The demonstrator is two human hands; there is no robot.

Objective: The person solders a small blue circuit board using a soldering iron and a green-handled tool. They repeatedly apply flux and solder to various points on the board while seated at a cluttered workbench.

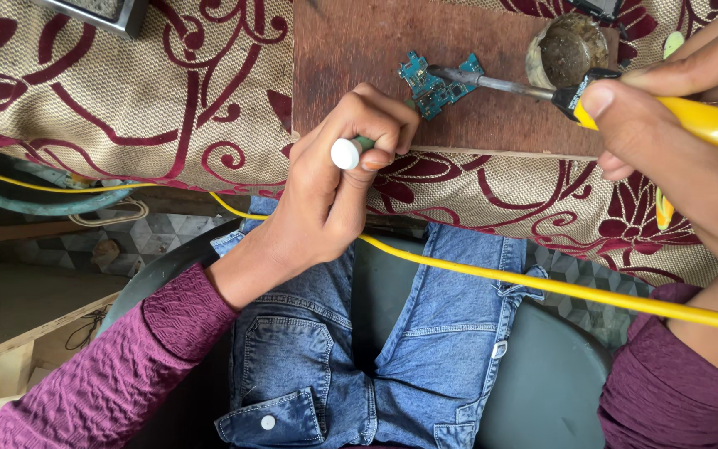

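Lap: blue denim jeans [425, 349] fill the bottom centre of the frame, on a dark grey plastic chair seat [550, 391]; maroon knit sleeves [101, 374] cover both forearms at the lower left and lower right.
Cord: a yellow rubber cable [542, 284] runs from the left edge, passes behind the left wrist and crosses the lap to the right edge.
Left hand: the left hand [334, 183], at centre frame, is clenched around a thin green pen-like tool with a white round cap [346, 153]; its fingertips rest at the near edge of the board, just beside the circuit board.
Right hand: the right hand [666, 141], at the upper right, grips the yellow plastic handle of a soldering iron [708, 123], thumb pressed near the black collar.
Iron tip: the metal shaft points left, and its end touches the circuit board.
Circuit board: a small teal printed circuit board [434, 87] lies flat at upper centre on a brown wooden board [351, 50].
Tin: a round, grimy metal tin of dark paste [567, 50] stands on the wooden board, just beyond the iron's shaft.
Desk: a desk covered in beige woven cloth with maroon swirls [126, 91] carries the wooden board.
Far corner: a dark grey framed object [101, 12] sits at the upper left, cut off by the frame.
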